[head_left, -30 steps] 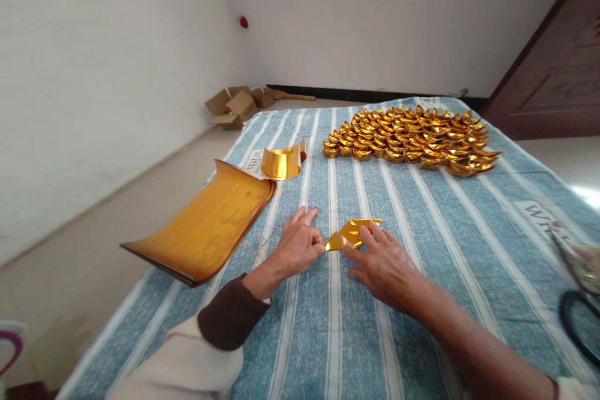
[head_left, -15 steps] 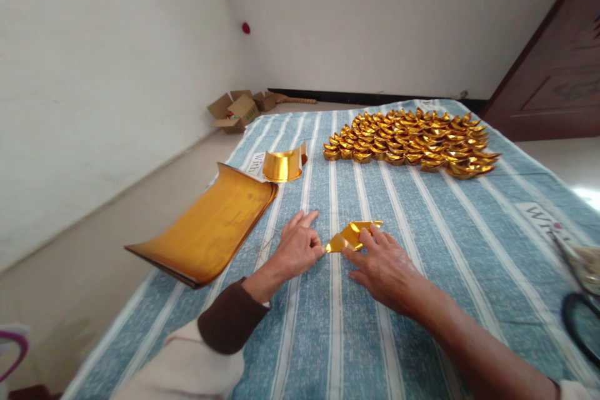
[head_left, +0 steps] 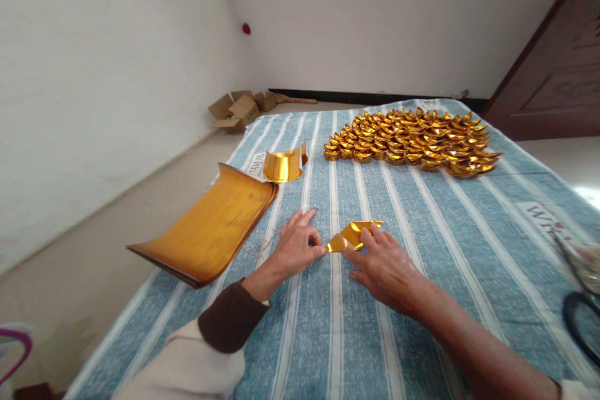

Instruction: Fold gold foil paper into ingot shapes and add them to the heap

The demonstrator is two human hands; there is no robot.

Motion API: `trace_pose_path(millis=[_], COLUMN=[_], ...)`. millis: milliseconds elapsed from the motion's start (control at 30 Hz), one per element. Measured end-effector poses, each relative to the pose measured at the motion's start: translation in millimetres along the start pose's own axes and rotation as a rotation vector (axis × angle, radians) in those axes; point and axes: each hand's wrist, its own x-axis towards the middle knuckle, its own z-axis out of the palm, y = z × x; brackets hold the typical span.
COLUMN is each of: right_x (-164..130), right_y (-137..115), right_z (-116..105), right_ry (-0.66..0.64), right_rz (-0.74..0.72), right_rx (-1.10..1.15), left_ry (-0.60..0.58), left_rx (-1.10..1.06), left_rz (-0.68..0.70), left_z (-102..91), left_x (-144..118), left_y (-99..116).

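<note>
A folded piece of gold foil paper lies on the striped cloth, with a pointed tip at its left end. My left hand is at that tip, thumb and index finger pinched together there while the other fingers stretch away. On the paper's right part rests my right hand, its fingers spread and pressing down on the foil. These fingertips cover some of the folds. Left of my hands sits a stack of curved gold foil sheets.
Many folded gold paper ingots stand in rows at the back right. A curved strip of gold foil is beyond my left hand. Scissors lie at the right edge. Open cardboard boxes are on the floor behind the table.
The fingers of my left hand have shifted slightly, the index finger curling closer to the thumb. My right hand and the foil paper stay almost still.
</note>
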Motion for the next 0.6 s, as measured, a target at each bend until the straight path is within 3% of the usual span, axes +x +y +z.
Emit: trace_pose_path(millis=[600], right_x=[-1.6], right_y=[1.2], right_z=[1.8], right_ry=[0.024], right_rz=[0.013], right_rx=[0.013], left_ry=[-0.007], left_rx=[-0.006], left_rz=[-0.022], left_z=[0.4], left_x=[0.0], left_y=[-0.5])
